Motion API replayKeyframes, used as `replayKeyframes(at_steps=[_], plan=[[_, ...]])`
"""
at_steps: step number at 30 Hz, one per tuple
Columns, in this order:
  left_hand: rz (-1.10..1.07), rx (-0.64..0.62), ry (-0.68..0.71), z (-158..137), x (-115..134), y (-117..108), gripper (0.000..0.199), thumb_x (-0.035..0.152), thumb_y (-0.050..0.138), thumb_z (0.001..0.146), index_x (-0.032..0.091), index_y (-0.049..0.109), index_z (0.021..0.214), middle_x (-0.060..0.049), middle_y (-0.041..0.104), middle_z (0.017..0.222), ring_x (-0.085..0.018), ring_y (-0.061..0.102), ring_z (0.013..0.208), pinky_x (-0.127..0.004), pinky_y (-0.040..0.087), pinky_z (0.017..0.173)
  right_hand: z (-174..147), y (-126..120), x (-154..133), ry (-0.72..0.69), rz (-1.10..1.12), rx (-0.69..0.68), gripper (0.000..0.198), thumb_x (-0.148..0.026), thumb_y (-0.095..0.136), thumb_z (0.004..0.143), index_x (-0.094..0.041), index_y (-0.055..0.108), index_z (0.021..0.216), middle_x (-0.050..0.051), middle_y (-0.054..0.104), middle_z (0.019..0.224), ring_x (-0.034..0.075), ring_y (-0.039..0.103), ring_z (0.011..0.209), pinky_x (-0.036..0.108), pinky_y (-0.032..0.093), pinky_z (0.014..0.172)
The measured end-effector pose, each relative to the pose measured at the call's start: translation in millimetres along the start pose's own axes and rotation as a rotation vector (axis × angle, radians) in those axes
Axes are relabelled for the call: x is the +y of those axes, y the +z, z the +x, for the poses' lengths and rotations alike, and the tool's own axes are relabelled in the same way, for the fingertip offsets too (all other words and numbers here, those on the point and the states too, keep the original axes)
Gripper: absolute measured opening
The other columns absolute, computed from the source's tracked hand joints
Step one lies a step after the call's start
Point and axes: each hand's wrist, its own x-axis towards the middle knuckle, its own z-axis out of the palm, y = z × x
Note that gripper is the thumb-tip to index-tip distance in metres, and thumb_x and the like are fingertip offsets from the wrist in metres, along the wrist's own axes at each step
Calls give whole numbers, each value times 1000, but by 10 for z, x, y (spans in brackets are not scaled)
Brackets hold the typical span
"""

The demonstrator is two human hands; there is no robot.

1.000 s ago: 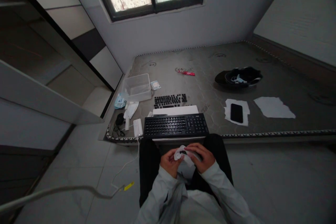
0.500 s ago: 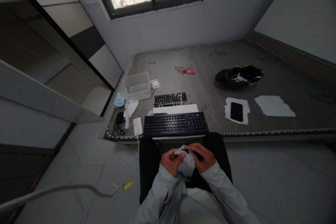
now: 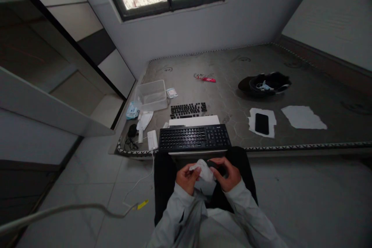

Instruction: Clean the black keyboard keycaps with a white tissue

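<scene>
Just above my lap, my left hand (image 3: 187,177) pinches a crumpled white tissue (image 3: 205,171) between thumb and fingers. My right hand (image 3: 228,174) is closed around a small dark object (image 3: 214,165), whose kind I cannot make out; the tissue and fingers cover part of it. The tissue lies against this object's left side. Beyond both hands, a black keyboard (image 3: 194,138) rests at the mattress edge, its left and middle sections looking stripped of keycaps. Loose black keycaps (image 3: 188,110) are laid out in rows behind it.
A clear plastic box (image 3: 152,95), a white power strip (image 3: 152,140) and a black adapter (image 3: 132,130) are on the left of the mattress (image 3: 221,102). To the right lie a phone (image 3: 262,123) on paper, another paper sheet (image 3: 303,117) and a black cap-like item (image 3: 263,84).
My right hand has shifted slightly right, and the dark object now shows outside the tissue. The tissue is bunched up more toward my left hand.
</scene>
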Motion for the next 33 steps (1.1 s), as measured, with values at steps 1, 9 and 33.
replayKeyframes(at_steps=[1,9,33], plan=[[-1,-2,-1,-1,-1,1,34,38,75,54,10,68,73,1,58,47,-7,46,41,-18,38,42,-7,13,18,5,40,6,14,-35,55,75,-22,53,81,7,69,87,19,64,81,30,51,68],[3,14,-19,6,-31,-9,38,42,75,53,11,67,72,2,56,45,-8,45,40,-19,36,40,-47,84,118,123,120,-36,16,-36,56,72,-23,46,77,7,71,83,19,66,75,32,53,68],[22,115,-84,308,-365,-313,46,52,73,51,12,65,73,0,58,48,-8,45,40,-18,29,38,273,229,786,314,32,-81,24,-45,65,63,-23,70,69,1,71,65,18,65,58,28,54,54]])
